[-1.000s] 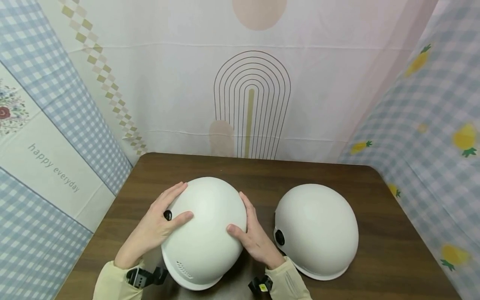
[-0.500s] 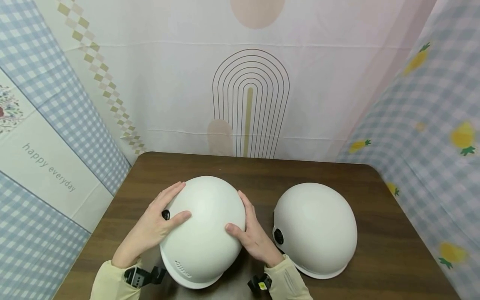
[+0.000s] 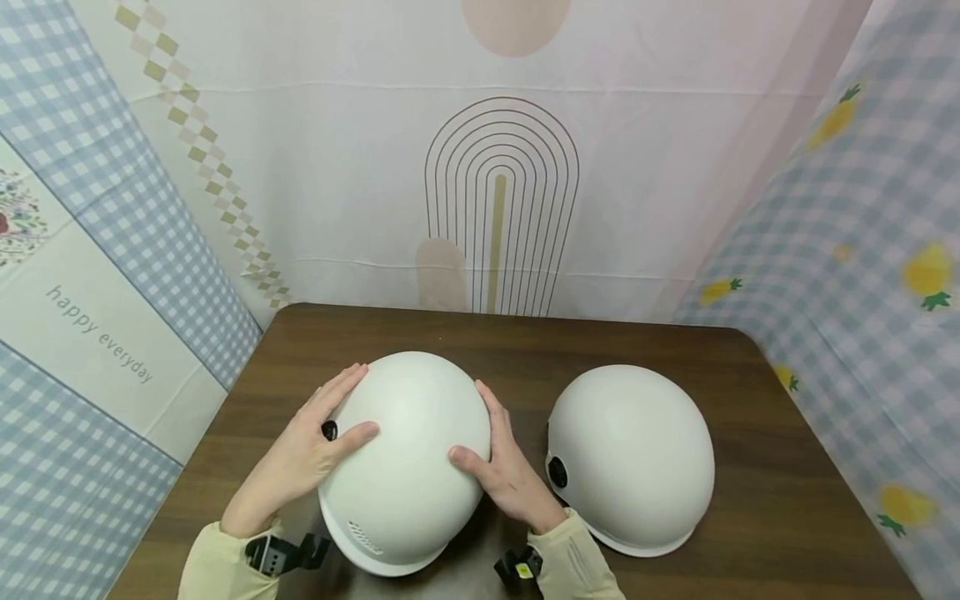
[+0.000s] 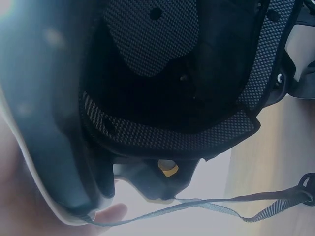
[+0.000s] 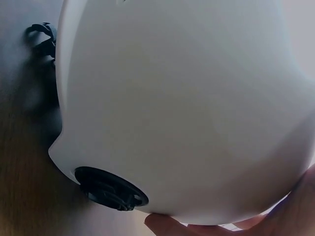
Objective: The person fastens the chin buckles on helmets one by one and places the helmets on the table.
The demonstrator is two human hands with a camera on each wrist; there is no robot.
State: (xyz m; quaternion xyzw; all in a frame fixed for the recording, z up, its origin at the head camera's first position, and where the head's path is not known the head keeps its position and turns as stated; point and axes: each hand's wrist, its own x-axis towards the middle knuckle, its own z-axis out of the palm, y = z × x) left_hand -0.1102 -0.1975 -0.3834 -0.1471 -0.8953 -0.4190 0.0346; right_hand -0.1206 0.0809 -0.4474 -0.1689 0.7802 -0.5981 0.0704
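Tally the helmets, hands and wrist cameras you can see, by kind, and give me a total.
Helmets: 2 (held helmet, other helmet)
Hands: 2 (left hand, right hand)
Wrist cameras: 2 (left wrist camera, right wrist camera)
Total: 6

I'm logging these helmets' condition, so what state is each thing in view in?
Held helmet: between both hands, tipped or raised, lining showing.
Strap: hanging; can't tell if fastened.
Left hand: fingers extended against held helmet.
Right hand: likewise, opposite side.
Other helmet: dome up on table.
Backdrop: hung, creased.
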